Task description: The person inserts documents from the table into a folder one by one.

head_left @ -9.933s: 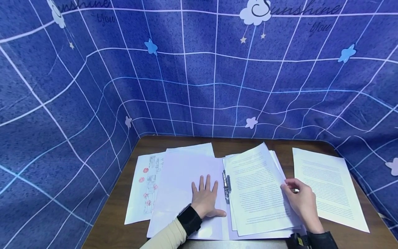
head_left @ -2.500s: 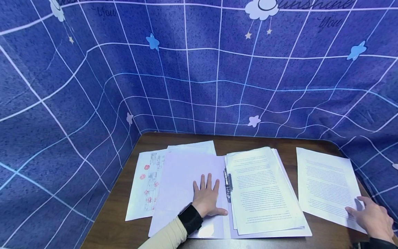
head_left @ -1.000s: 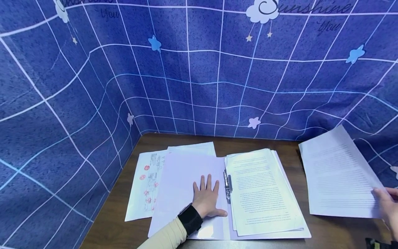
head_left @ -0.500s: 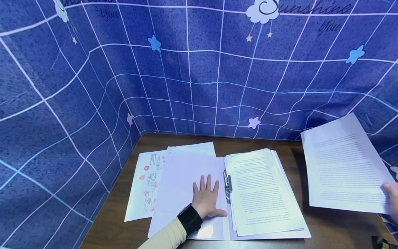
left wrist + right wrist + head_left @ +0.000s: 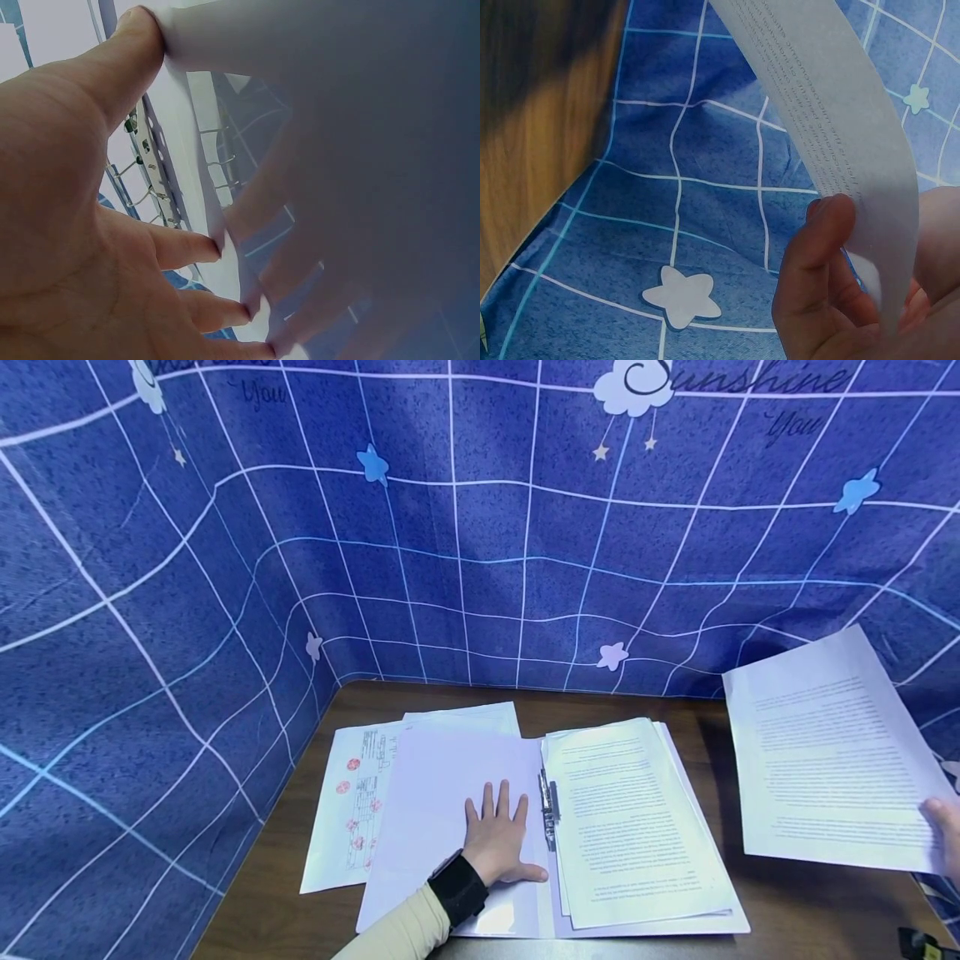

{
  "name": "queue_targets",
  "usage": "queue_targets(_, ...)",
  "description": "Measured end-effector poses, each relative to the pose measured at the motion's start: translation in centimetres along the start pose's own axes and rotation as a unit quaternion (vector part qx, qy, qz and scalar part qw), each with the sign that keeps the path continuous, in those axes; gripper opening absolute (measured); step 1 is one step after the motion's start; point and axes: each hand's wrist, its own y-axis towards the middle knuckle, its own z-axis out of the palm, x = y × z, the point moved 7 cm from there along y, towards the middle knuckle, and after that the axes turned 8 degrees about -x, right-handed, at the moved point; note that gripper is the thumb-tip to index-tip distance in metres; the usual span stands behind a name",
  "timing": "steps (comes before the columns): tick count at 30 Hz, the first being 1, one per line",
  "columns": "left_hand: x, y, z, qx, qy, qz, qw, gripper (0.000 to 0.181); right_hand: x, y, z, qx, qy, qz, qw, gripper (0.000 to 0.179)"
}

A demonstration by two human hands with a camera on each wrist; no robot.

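Observation:
My left hand (image 5: 497,839) lies with fingers spread on the left cover of an open pale lilac folder (image 5: 442,793). In the left wrist view its fingertips press the glossy cover, which mirrors them. Along the folder's spine runs a metal binder clip (image 5: 549,810). A stack of printed sheets (image 5: 633,827) rests on the folder's right side. At the right edge of the head view, my right hand (image 5: 947,839), partly cut off, holds a printed sheet of paper (image 5: 832,760) raised over the table. The right wrist view shows the thumb and fingers pinching this curved sheet (image 5: 832,97).
Papers with red stamps (image 5: 341,810) stick out from under the folder's left side. The brown wooden table (image 5: 262,893) is bordered at the back and sides by a blue curtain (image 5: 480,527) with a white grid and stars.
Earlier the right hand held the folder stack's top page by its edge, then moved right to the loose sheet on the table and lifted it. The left hand has stayed put.

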Motion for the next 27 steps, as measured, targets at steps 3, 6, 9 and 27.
queue_targets(3,0.0,0.0,0.0,0.000,0.000,0.000,1.0000,0.121,2.9,-0.7,0.4,-0.008,-0.043,0.020,0.9989,0.033)
queue_targets(6,0.0,0.0,0.0,0.000,0.000,0.000,1.0000,0.121,0.2,0.0,-0.1,-0.018,-0.081,0.031,0.9961,0.017)
queue_targets(9,0.0,0.0,0.1,-0.001,0.000,0.001,1.0000,0.121,-7.1,2.0,-1.4,-0.035,-0.078,0.043,0.9955,0.026)
queue_targets(27,0.0,0.1,0.0,-0.003,-0.002,0.004,1.0000,0.121,-2.1,-0.7,-0.6,-0.118,-0.111,0.028,0.9863,0.022)
